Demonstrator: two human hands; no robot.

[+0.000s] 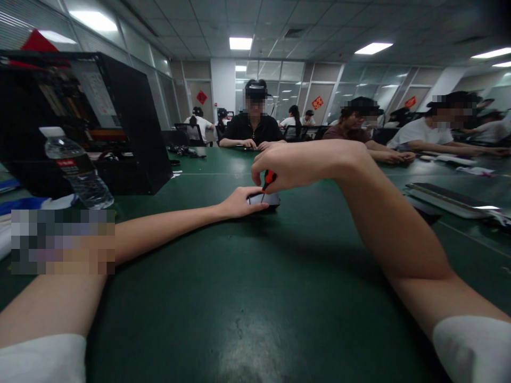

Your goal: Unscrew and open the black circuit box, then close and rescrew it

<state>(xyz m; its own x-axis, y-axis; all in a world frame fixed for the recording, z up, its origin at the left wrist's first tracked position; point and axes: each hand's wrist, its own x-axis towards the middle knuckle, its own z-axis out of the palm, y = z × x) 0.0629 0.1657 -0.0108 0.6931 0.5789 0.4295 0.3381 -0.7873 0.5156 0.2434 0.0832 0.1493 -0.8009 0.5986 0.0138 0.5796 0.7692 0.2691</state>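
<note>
A small silver and black thing shaped like a computer mouse (273, 200) rests on the green tabletop (191, 298). My left hand (238, 203) grips it from the left, thumb on the near side and fingers at the far side. Above it my right hand (297, 166), wrist bent, is closed around the red and black handle of a screwdriver (270, 176). The thin shaft points down, and its tip meets the top of the mouse or hangs just over it; I cannot tell which. Fingers partly cover both objects.
An open black computer case (138, 117) stands at the left, with a clear water bottle (82, 170) before it. Cables (187, 151) lie beyond the case. A flat silver device (447, 199) lies at the right. A person in black (253, 125) sits opposite, others farther right.
</note>
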